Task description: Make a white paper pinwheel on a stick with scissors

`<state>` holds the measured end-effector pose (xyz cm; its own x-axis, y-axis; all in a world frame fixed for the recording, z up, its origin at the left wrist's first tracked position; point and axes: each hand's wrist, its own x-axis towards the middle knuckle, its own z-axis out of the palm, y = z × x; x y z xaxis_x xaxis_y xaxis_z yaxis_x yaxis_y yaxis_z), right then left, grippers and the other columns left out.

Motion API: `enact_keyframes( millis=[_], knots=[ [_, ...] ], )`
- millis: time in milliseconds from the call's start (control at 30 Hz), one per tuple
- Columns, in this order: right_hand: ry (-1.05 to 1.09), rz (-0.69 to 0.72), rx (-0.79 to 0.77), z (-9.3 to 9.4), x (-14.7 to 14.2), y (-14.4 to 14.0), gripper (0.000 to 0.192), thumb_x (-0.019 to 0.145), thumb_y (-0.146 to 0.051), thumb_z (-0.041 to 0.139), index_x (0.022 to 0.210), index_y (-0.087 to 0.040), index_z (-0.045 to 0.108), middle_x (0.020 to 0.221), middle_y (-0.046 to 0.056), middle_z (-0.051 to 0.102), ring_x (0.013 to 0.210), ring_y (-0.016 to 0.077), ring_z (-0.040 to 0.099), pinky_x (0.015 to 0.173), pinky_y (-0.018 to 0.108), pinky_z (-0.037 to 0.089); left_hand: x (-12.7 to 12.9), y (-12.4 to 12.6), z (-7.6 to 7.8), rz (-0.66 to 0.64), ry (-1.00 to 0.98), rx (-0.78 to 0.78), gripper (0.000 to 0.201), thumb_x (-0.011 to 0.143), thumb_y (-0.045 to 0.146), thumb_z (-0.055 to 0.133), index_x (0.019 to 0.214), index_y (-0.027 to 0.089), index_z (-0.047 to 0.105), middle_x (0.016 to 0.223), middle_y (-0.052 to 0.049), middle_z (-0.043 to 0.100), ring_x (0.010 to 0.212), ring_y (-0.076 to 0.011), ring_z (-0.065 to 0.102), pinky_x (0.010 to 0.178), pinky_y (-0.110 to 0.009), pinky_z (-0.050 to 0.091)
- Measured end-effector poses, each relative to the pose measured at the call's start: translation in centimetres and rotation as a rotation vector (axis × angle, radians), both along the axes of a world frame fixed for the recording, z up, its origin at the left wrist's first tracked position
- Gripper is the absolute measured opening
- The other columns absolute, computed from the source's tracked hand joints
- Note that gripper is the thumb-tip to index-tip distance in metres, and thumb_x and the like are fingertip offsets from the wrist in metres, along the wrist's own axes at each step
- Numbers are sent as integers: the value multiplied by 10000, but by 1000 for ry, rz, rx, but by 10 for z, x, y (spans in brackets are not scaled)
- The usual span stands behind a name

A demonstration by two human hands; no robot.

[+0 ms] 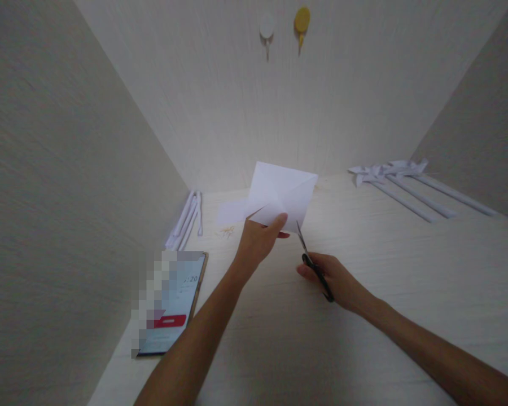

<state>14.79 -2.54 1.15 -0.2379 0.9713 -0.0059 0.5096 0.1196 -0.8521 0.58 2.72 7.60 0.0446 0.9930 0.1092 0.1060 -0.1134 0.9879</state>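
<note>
My left hand (260, 234) pinches a white square sheet of paper (281, 189) by its near edge, thumb on top. Crease lines run across the sheet towards its middle, and a slit opens at its near left corner. In my right hand (328, 276) is a pair of scissors (307, 251) with dark handles. The blade tips are at the sheet's near right corner; whether they touch the paper I cannot tell. The fingers of my right hand wrap round the handles.
Paper pinwheels on white sticks (423, 197) lie at the back right. Rolled white paper sticks (186, 220) and a tablet (173, 304) are on the left. Behind my left hand lie a white paper piece (231, 212) and thin brown bits (226, 231). Two hooks, white (267, 27) and yellow (302, 20), are on the back wall.
</note>
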Motion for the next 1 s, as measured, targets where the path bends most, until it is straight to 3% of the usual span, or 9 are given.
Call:
enact_keyframes(
  millis=[1000],
  knots=[
    [-71,-37,-2,4,-1,-1,434,711,-586,442,557,-181,422,520,-8,466,489,106,397,470,233,296,1,-2,1,-22,-39,-25,125,645,222,591,708,115,602,705,-26,631,586,-115,593,496,-215,539]
  ],
)
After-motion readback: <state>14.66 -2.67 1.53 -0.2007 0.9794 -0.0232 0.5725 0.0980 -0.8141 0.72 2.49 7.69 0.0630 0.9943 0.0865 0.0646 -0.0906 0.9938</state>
